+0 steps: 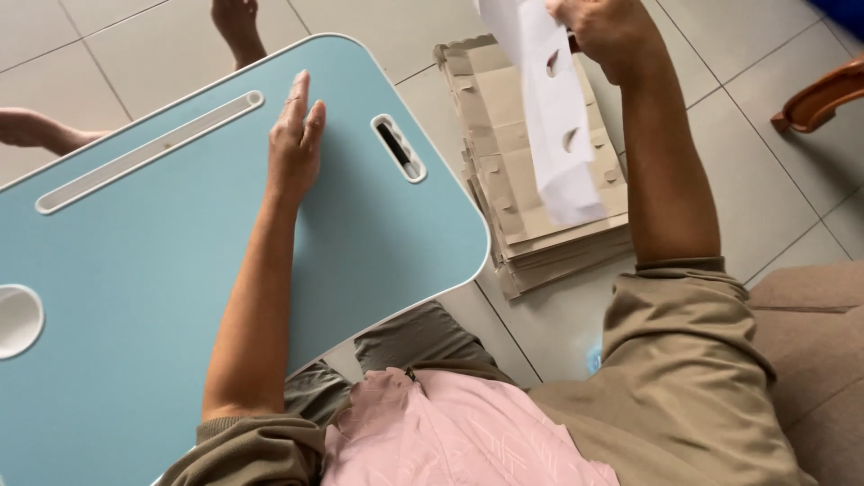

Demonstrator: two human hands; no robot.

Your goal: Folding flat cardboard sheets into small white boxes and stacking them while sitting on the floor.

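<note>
My left hand (pixel 295 135) lies flat and open on a light blue lap table (pixel 135 270), fingers together, between a long white slot (pixel 148 151) and a small white handle hole (pixel 399 148). My right hand (pixel 603 27) is raised at the top of the view and grips the upper edge of a white flat die-cut sheet (pixel 553 117) with small cut-outs, which hangs down. Below the sheet a stack of flat brown cardboard blanks (pixel 531 225) lies on the tiled floor.
A round white cup recess (pixel 18 319) sits at the table's left edge. Bare feet (pixel 238 27) of another person show beyond the table, with another foot (pixel 36 130) at far left. A wooden chair part (pixel 823 94) is at the right. A brown cushion (pixel 810 360) is under my right side.
</note>
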